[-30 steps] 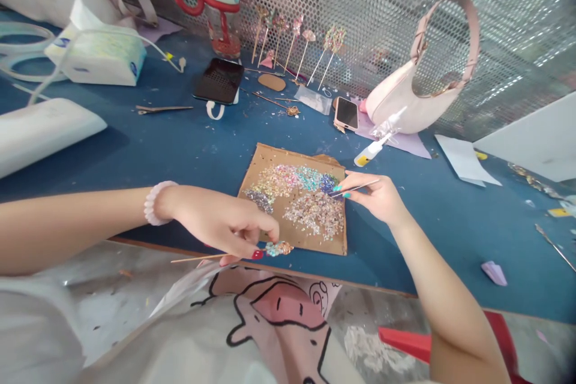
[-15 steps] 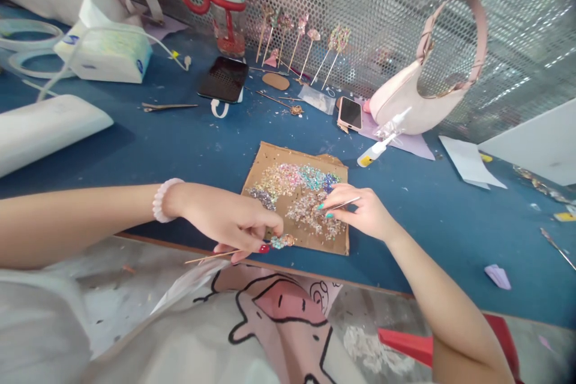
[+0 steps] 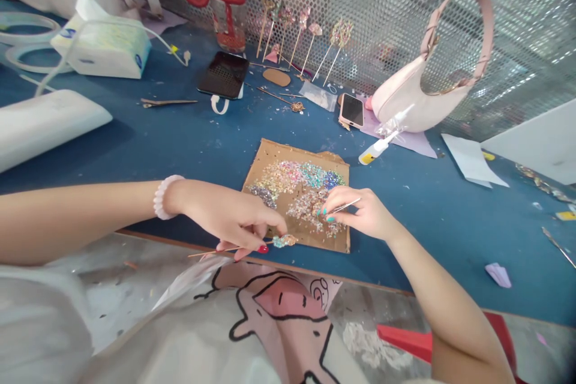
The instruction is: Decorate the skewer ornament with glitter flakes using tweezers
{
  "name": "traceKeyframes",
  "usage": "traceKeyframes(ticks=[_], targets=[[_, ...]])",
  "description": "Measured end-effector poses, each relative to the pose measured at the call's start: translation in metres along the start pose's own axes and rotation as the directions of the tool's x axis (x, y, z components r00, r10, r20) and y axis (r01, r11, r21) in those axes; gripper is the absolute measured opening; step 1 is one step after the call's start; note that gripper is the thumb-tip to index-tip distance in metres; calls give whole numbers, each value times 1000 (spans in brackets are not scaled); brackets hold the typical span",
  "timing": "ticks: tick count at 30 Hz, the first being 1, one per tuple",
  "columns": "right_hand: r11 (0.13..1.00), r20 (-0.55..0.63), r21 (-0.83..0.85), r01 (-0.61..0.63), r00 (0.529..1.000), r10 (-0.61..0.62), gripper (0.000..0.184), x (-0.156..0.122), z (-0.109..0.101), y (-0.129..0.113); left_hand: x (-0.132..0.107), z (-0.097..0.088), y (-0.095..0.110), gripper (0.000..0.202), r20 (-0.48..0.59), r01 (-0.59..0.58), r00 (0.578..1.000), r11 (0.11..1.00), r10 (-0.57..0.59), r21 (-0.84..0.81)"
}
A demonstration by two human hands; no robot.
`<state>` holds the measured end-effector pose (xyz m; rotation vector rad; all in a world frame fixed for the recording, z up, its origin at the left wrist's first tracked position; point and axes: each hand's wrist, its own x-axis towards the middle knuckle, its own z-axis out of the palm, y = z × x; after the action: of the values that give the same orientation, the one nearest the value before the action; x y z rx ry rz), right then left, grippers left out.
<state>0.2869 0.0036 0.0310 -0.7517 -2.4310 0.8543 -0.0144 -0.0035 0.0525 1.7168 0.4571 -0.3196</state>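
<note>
My left hand (image 3: pixel 238 219) is closed around a thin wooden stick (image 3: pixel 207 252). At the stick's right end is a small cluster of blue and orange-gold beads (image 3: pixel 284 241), over the near edge of a cardboard sheet (image 3: pixel 292 246). My right hand (image 3: pixel 353 210) pinches slim metal tweezers (image 3: pixel 347 204) above the right side of the cardboard. Beneath its fingertips lies a heap of pale, mixed rhinestones (image 3: pixel 308 205). Farther back on the sheet are pink and yellow rhinestones (image 3: pixel 281 177), teal ones (image 3: pixel 312 174) and dark blue ones (image 3: pixel 333 179). The tweezer tips are hidden by my fingers.
Behind the cardboard lie a phone (image 3: pixel 351 110), a glue bottle (image 3: pixel 375 150) and a black tablet-like device (image 3: pixel 224 75). Several decorated sticks (image 3: pixel 310 51) lean on the perforated metal panel. A white handbag (image 3: pixel 405 96) stands right; a tissue pack (image 3: pixel 103 48) and hair clip (image 3: pixel 168 103) sit left.
My right hand and tweezers have shifted very slightly down over the pale rhinestones. My left hand keeps its hold on the stick, nearly still. The whole view has tilted a little.
</note>
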Motion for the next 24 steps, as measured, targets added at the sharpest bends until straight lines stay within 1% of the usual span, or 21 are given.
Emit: traceKeyframes(ticks=[3, 5, 8, 10, 13, 20, 24], targets=[[1000, -26, -12, -20, 999, 19, 10, 0, 0, 2, 1, 1, -3, 34, -17, -32, 999, 999, 32, 12], [999, -41, -16, -30, 999, 29, 10, 0, 0, 2, 3, 2, -9, 36, -26, -92, 995, 995, 92, 34], [1000, -45, -11, -26, 999, 26, 10, -1, 0, 3, 6, 4, -19, 45, -37, -168, 985, 984, 171, 64], [1000, -36, -5, -16, 999, 16, 11, -1, 0, 2, 8, 4, -23, 49, -46, -169, 984, 984, 172, 62], [1000, -15, -3, -6, 1000, 6, 12, 0, 1, 0, 8, 3, -25, 50, -28, -157, 987, 987, 158, 39], [1000, -4, -2, -1, 1000, 1, 13, 0, 0, -1, 8, 1, -23, 37, -18, -126, 992, 992, 126, 1], [999, -6, 28, 16, 1000, -16, 13, 0, 2, -2, 6, 1, -21, 32, -28, -139, 990, 990, 139, -11]])
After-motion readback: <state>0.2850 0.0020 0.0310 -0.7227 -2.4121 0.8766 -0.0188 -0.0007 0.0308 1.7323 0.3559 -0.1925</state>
